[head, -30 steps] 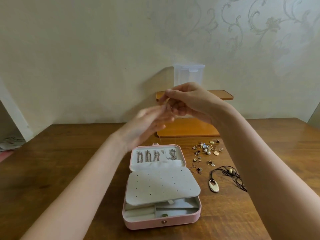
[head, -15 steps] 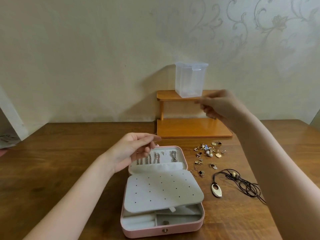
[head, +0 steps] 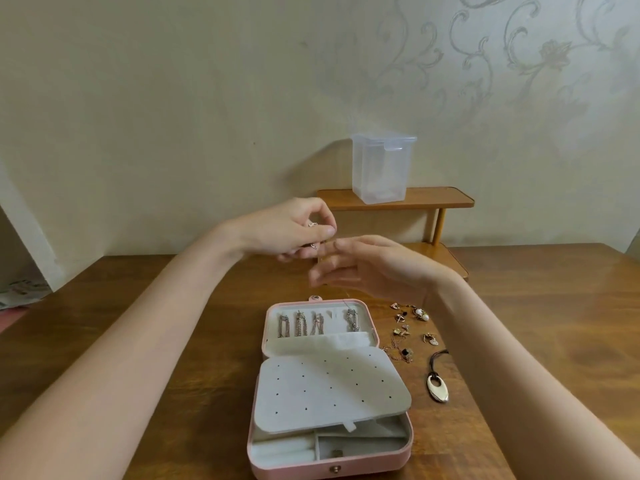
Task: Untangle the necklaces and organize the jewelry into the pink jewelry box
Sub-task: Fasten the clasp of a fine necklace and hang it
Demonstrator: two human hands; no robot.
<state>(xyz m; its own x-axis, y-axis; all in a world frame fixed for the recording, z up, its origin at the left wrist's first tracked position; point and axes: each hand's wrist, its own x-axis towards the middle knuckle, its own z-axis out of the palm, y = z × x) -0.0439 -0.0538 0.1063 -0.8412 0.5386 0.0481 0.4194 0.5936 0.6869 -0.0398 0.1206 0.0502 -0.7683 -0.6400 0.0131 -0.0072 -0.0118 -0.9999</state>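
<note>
left hand [head: 291, 230] pinches a small chain piece [head: 313, 225] above the worktop [head: 173, 306]; right hand [head: 367, 265] hovers beside it, fingers loose. the pink jewelry box [head: 329, 382] lies open directly below, nearer the person.

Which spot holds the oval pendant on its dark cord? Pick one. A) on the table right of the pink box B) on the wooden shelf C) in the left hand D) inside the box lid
A: the oval pendant lies on the table just right of the pink box, outside it.
</note>
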